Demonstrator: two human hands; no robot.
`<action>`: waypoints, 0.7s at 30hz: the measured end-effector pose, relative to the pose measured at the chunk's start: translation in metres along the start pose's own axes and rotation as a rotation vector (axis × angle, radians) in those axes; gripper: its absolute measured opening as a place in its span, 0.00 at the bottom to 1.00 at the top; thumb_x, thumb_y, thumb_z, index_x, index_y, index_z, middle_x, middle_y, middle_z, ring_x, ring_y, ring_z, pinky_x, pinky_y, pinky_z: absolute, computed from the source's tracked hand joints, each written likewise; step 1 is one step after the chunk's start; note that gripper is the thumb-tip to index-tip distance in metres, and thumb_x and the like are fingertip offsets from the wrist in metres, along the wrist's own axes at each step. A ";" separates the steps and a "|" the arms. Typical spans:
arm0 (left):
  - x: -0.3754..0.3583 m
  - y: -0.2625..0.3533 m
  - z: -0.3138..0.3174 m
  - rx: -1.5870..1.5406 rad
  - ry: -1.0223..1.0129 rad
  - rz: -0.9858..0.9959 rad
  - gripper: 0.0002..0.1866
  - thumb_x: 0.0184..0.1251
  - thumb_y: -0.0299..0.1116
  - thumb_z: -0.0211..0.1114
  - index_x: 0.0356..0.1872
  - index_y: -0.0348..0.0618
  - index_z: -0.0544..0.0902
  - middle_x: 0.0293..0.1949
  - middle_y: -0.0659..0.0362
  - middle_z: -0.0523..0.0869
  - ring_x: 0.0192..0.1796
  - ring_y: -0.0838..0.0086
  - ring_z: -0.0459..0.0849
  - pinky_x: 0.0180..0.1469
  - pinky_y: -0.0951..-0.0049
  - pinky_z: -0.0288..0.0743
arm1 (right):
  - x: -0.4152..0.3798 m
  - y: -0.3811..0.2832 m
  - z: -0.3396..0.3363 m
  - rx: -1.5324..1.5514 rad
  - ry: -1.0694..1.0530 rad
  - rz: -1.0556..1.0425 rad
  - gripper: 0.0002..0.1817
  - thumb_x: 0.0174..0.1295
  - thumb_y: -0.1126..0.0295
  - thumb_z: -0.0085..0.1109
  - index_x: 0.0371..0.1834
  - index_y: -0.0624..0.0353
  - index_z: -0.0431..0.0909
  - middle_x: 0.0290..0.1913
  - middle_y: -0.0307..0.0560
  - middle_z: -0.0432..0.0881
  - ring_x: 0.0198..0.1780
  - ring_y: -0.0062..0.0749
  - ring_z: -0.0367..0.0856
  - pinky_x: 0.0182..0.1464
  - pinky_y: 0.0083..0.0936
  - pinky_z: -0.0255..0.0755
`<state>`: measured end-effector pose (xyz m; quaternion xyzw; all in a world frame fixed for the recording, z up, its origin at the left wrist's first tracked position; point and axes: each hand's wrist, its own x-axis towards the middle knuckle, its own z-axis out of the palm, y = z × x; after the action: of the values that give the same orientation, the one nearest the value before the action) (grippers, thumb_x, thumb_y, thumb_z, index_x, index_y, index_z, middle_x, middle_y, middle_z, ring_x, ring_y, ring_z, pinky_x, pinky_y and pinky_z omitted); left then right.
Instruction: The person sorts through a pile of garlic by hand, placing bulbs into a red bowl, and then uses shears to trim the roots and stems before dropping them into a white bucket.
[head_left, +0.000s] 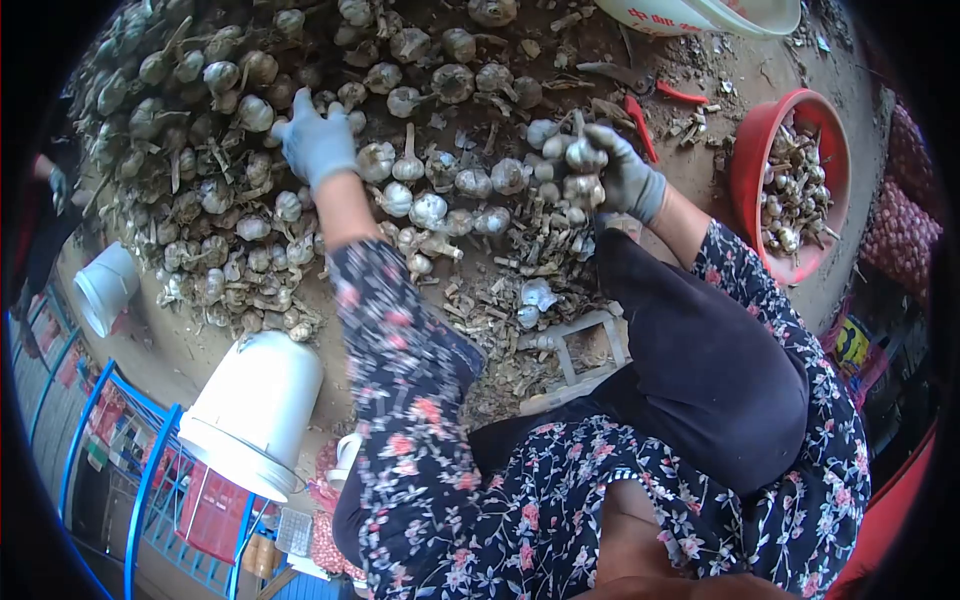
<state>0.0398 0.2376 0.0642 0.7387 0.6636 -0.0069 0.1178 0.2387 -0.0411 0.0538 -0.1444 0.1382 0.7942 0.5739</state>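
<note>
My left hand [318, 148], in a pale glove, reaches onto the edge of the big garlic pile [215, 150] with its fingers spread. In my right hand [628, 180], also gloved, garlic bulbs [585, 155] are gripped, their stems pointing up. Between the two hands lie loose bulbs [428, 210] on the ground. Beyond my right hand rest red-handled shears [642, 125]. Cut stems [545, 240] are heaped just below the held bulbs.
A red basin [745, 170] with small bulbs and stems stands at the right. White buckets [265, 395] stand at the lower left, near a blue metal frame [150, 500]. A pale basin [690, 15] is at the top. Another person's hand [58, 190] shows at the far left.
</note>
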 end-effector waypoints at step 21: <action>-0.168 0.029 0.003 -1.588 -0.606 -0.060 0.07 0.54 0.17 0.65 0.34 0.38 0.81 0.33 0.57 0.84 0.33 0.78 0.83 0.35 0.81 0.79 | 0.010 0.011 0.031 -0.180 0.044 0.085 0.35 0.62 0.63 0.56 0.72 0.51 0.54 0.36 0.35 0.79 0.32 0.25 0.77 0.54 0.37 0.72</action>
<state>0.0485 0.0698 0.0942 0.3853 0.4307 0.2600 0.7736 0.2232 -0.0238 0.0792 -0.2069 0.0850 0.8236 0.5213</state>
